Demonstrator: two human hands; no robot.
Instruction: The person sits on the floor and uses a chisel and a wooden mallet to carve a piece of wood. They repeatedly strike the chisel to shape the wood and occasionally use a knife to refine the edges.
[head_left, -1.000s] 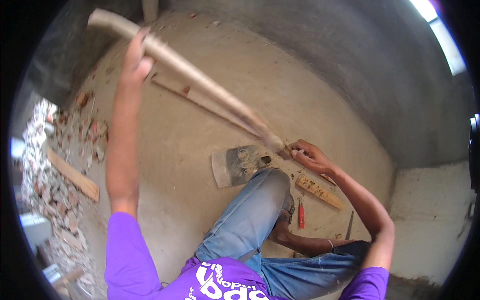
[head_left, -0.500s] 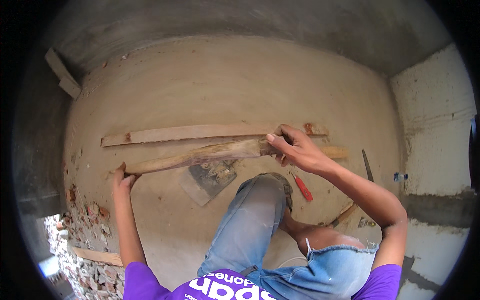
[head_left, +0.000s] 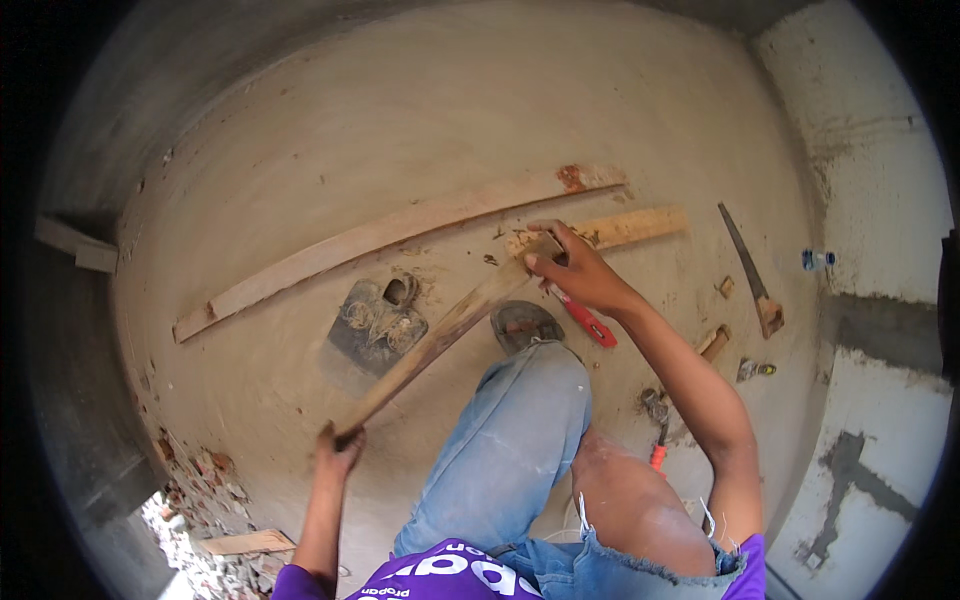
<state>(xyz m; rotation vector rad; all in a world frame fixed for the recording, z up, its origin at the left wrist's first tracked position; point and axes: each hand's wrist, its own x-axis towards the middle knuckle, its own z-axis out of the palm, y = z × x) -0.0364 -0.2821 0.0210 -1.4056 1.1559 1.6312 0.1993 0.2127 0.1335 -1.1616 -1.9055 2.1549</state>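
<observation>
A long, worn wooden board (head_left: pixel 450 330) slants in front of me, its near end at the lower left and its far end at the upper right. My left hand (head_left: pixel 335 458) is closed around the near end. The far end is gripped by my right hand (head_left: pixel 578 273), with the thumb on the face of the board. Just past that end, a shorter pale board (head_left: pixel 640 226) lies on the floor. Below my right hand rests a red knife-like tool (head_left: pixel 588 320), beside my sandalled foot (head_left: pixel 525 325).
Another long board (head_left: pixel 400 230) lies beyond. A dark flat sheet with tangled string (head_left: pixel 375 325) sits left of my foot. To the right are a handsaw (head_left: pixel 748 265), an orange-handled tool (head_left: pixel 657 425) and a small clear plastic item (head_left: pixel 818 260). Brick rubble (head_left: pixel 205 475) lies lower left.
The board has swung from nearly level to a steep slant, its left end coming down toward me. My view has shifted, bringing the handsaw and the orange-handled tool more fully into sight.
</observation>
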